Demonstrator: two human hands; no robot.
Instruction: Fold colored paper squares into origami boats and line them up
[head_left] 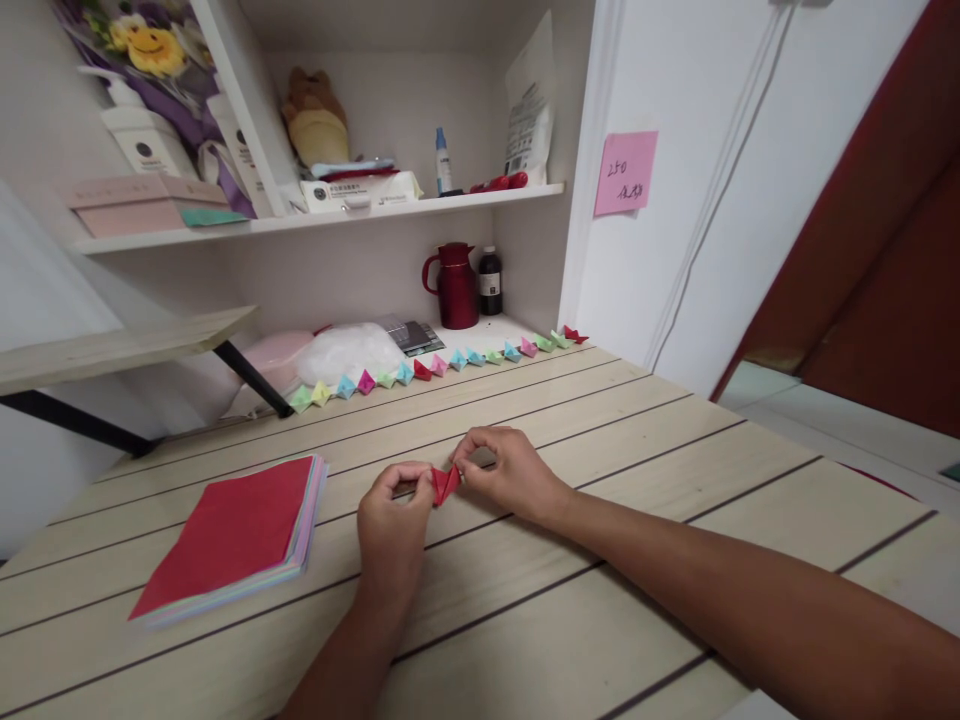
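Observation:
A small folded piece of red paper (pixel 445 486) is held just above the wooden table (pixel 525 620), between my two hands. My left hand (pixel 397 515) pinches its left end with thumb and forefinger. At the right end, my right hand (pixel 510 470) grips it in the same kind of pinch. Both ends of the paper are partly hidden by the fingertips. To the left of my hands lies a stack of coloured paper sheets (pixel 232 530), with a red sheet on top.
Along the table's back edge runs a row of small folded paper boats (pixel 366 382) in several colours. Behind it stand a red jug (pixel 457 288) and a dark bottle (pixel 490 282). A shelf (pixel 420 207) overhangs them, and a small raised wooden shelf (pixel 127 345) is at left.

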